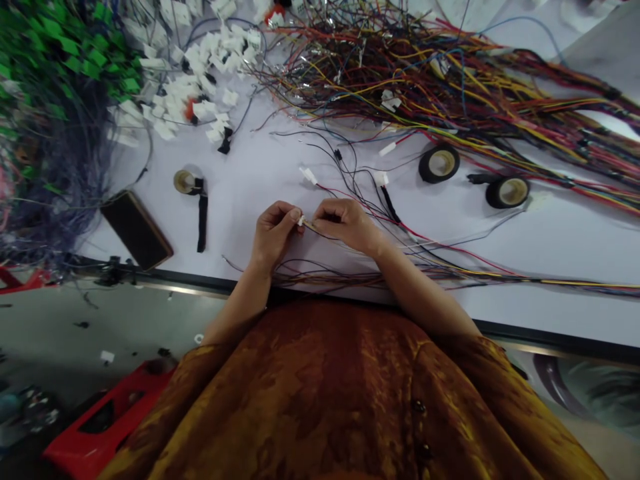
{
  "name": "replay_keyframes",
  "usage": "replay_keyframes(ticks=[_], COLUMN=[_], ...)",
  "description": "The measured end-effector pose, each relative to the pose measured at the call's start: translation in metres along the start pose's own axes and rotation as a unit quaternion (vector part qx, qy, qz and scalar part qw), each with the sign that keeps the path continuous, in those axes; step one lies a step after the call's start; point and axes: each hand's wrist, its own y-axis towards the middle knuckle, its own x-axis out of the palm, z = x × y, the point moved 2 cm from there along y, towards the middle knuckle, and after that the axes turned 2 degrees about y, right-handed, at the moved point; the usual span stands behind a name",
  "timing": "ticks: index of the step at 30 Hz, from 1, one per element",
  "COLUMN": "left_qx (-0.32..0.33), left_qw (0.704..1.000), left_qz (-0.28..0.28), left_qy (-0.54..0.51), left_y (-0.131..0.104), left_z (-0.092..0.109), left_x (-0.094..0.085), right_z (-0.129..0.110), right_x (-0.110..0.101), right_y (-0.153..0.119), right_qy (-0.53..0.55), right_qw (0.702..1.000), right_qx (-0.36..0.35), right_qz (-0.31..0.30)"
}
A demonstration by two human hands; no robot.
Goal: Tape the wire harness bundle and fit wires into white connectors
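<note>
Between thumb and fingers, my left hand (pixel 276 230) pinches a small white connector (pixel 301 221). My right hand (pixel 349 225) is closed on a thin wire (pixel 311 227) right beside the connector; whether the wire's end sits inside it is too small to tell. Just beyond my hands lie a white plug (pixel 309 175) on a red wire and another white connector (pixel 381 179) with a black-sleeved lead. Loose wires (pixel 320 273) run along the table edge under my wrists and off to the right.
A big tangle of coloured wires (pixel 360 73) covers the back right. White connectors (pixel 200 87) and green-tagged wires (pixel 75 53) heap at the back left. Black tape rolls (pixel 426 167) (pixel 506 205), a smaller tape roll (pixel 183 181) and a dark phone-like slab (pixel 137 230) lie on the white table (pixel 550 250).
</note>
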Motion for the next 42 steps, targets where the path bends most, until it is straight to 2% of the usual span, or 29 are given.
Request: replay_keyframes(ticks=[3, 6, 10, 15, 18, 20, 22, 26, 28, 32, 34, 36, 37, 39, 40, 42], left_qx=[0.041, 0.066, 0.061, 0.057, 0.070, 0.078, 0.048, -0.114, -0.146, -0.156, -0.176, -0.186, -0.182, -0.162, -0.152, -0.142], left_qw=[0.994, 0.982, 0.986, 0.988, 0.988, 0.990, 0.997, 0.991, 0.983, 0.964, 0.952, 0.946, 0.945, 0.948, 0.949, 0.949], left_qz=[0.000, -0.001, 0.015, -0.002, 0.012, 0.030, 0.027, -0.021, 0.003, 0.076, 0.098, 0.112, 0.116, 0.116, 0.117, 0.122], left_qy=[0.100, 0.175, 0.152, 0.144, 0.135, 0.114, 0.061, -0.066, -0.110, -0.201, -0.230, -0.242, -0.245, -0.249, -0.250, -0.254], left_y=[-0.003, -0.005, -0.006, -0.005, -0.005, -0.006, -0.009, -0.024, -0.032, -0.041, -0.042, -0.043, -0.043, -0.044, -0.044, -0.044], left_z=[0.007, 0.012, 0.010, 0.007, 0.013, 0.020, 0.026, 0.027, 0.024, 0.018, 0.017, 0.017, 0.017, 0.018, 0.019, 0.018], left_x=[0.002, 0.002, 0.000, 0.003, 0.001, -0.003, -0.005, 0.003, 0.011, 0.024, 0.027, 0.026, 0.025, 0.024, 0.023, 0.023], right_z=[0.002, 0.003, 0.006, 0.006, -0.001, -0.009, -0.017, -0.024, -0.023, -0.016, -0.012, -0.010, -0.010, -0.011, -0.010, -0.006], right_x=[0.005, 0.010, 0.010, 0.011, 0.012, 0.014, 0.016, 0.021, 0.026, 0.025, 0.012, -0.013, -0.031, -0.079, -0.107, -0.162], right_y=[-0.002, -0.005, -0.005, -0.005, -0.011, -0.016, -0.019, -0.021, -0.022, -0.033, -0.046, -0.065, -0.076, -0.101, -0.114, -0.138], right_qy=[-0.064, -0.098, -0.087, -0.114, -0.154, -0.225, -0.307, -0.407, -0.428, -0.457, -0.468, -0.462, -0.455, -0.450, -0.455, -0.478], right_qw=[0.996, 0.992, 0.994, 0.991, 0.988, 0.974, 0.950, 0.911, 0.903, 0.889, 0.883, 0.886, 0.888, 0.873, 0.847, 0.759], right_qx=[-0.044, -0.053, -0.016, -0.031, 0.005, 0.036, 0.058, 0.063, 0.040, 0.014, 0.014, -0.005, -0.015, -0.002, 0.026, 0.120], right_qz=[0.042, 0.051, 0.056, 0.064, 0.033, -0.005, -0.022, -0.009, -0.009, 0.002, 0.012, 0.033, 0.063, 0.187, 0.273, 0.425])
